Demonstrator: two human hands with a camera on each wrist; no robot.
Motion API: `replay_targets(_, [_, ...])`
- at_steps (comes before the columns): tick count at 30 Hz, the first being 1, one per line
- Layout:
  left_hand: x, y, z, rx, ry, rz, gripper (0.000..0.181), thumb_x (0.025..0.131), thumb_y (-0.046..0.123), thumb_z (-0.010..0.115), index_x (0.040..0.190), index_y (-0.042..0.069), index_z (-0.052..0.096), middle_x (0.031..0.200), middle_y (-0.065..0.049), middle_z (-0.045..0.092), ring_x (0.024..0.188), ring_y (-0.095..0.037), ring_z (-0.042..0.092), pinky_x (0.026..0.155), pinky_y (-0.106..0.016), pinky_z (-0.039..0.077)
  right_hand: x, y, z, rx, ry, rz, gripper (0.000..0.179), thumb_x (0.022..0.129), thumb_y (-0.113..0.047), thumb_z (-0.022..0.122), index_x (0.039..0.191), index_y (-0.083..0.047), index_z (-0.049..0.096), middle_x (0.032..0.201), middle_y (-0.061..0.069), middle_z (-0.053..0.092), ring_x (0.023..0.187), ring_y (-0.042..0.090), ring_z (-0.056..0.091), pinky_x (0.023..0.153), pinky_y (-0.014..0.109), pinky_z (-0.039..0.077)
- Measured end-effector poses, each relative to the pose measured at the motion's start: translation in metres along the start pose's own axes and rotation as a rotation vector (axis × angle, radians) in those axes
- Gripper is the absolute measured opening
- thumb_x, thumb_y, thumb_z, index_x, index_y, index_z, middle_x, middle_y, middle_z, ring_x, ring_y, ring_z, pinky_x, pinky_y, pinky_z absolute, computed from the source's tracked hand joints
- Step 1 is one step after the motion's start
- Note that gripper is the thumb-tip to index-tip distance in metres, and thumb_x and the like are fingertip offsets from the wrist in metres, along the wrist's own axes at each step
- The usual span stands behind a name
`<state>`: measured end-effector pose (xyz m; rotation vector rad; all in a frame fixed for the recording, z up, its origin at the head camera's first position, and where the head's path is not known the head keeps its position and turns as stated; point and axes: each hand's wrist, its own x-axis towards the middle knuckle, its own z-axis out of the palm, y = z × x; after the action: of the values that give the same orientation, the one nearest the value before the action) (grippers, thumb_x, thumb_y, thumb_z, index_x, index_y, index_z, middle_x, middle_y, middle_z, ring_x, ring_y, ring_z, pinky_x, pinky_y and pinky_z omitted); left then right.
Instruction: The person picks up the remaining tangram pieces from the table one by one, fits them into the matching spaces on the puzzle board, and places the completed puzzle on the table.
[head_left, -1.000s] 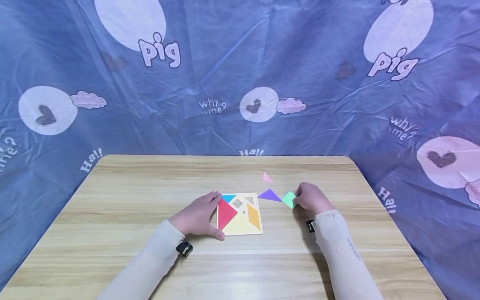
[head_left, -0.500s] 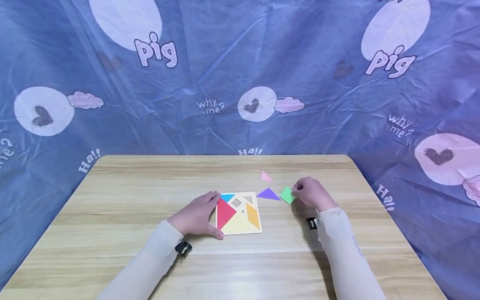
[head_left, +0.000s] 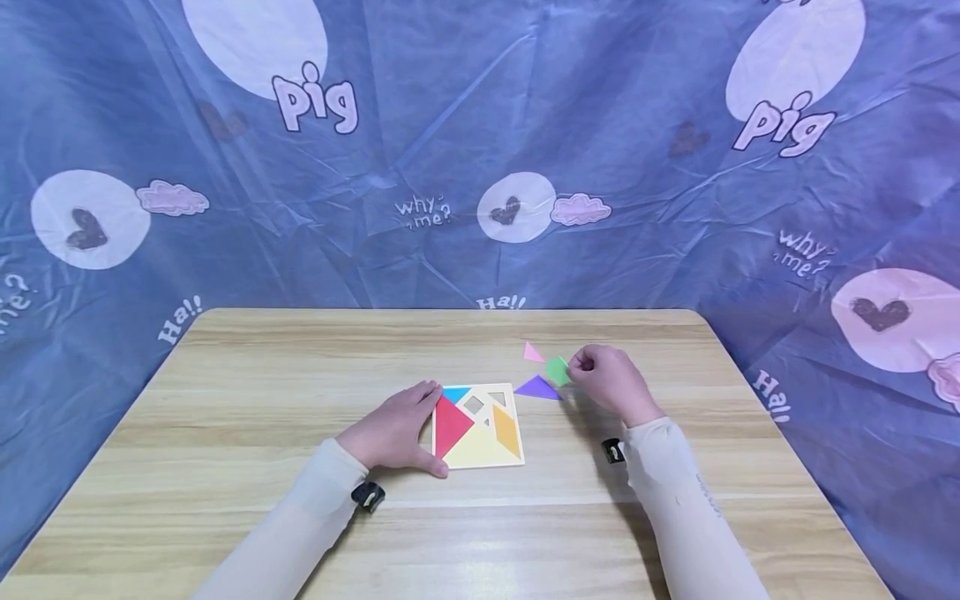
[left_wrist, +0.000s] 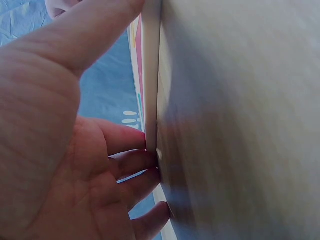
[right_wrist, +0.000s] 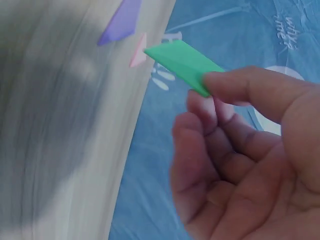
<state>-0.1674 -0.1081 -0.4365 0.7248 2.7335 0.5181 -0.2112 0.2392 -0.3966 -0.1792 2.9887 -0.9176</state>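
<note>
My left hand [head_left: 397, 427] holds the left side of a tangram board [head_left: 480, 460], its thumb at the near corner and its fingers along the far left edge. Set in the board are red [head_left: 452, 427], blue [head_left: 455, 395], cream [head_left: 480, 446] and orange [head_left: 507, 433] pieces; bare recesses show at its upper right. Pinched between my right thumb and fingers is a green square tangram piece [right_wrist: 185, 62], held up over the table. My right hand [head_left: 611, 382] is to the right of a purple triangle [head_left: 537, 387] and a pink triangle [head_left: 532, 352], both lying on the table.
The wooden table [head_left: 300, 358] ends at a blue patterned cloth [head_left: 420, 150] that hangs behind it and down both sides. Black wrist devices, such as the left one [head_left: 368, 497], sit at both sleeves.
My right hand has lifted the green square and carried it left and away from me, now between the purple and pink triangles in the head view. My left hand stays on the board.
</note>
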Motion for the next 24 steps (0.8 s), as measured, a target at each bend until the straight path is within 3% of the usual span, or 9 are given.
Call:
replay_targets(9, [0.002,0.001,-0.001,0.013,0.0,-0.001,0.13,0.068,0.065,0.089,0.16,-0.004,0.028,0.167,-0.019,0.03,0.153,-0.035,0.031,0.124,-0.046,0.03,0.001,-0.01,0.013,0.041,0.056,-0.02,0.01,0.096,-0.014,0.067,0.094,-0.007,0.074,0.087,0.004,0.071,0.077,0.02,0.059,0.073,0.034,0.049])
replay_targets(16, [0.001,0.0,-0.001,-0.017,0.002,0.005,0.128,0.068,0.062,0.09,0.164,0.006,0.027,0.166,-0.018,0.031,0.151,-0.037,0.033,0.122,-0.049,0.034,0.0,-0.013,0.016,0.089,-0.013,-0.007,0.01,0.099,-0.013,0.066,0.099,-0.005,0.072,0.091,0.007,0.069,0.082,0.021,0.06,0.078,0.037,0.051])
replay_targets(24, [0.0,-0.001,-0.001,-0.007,-0.002,-0.005,0.128,0.069,0.065,0.088,0.161,-0.001,0.029,0.167,-0.017,0.03,0.153,-0.034,0.031,0.124,-0.046,0.031,-0.001,-0.018,0.02,0.15,-0.042,-0.011,0.009,0.1,-0.013,0.065,0.1,-0.006,0.069,0.09,0.006,0.066,0.082,0.021,0.058,0.076,0.034,0.049])
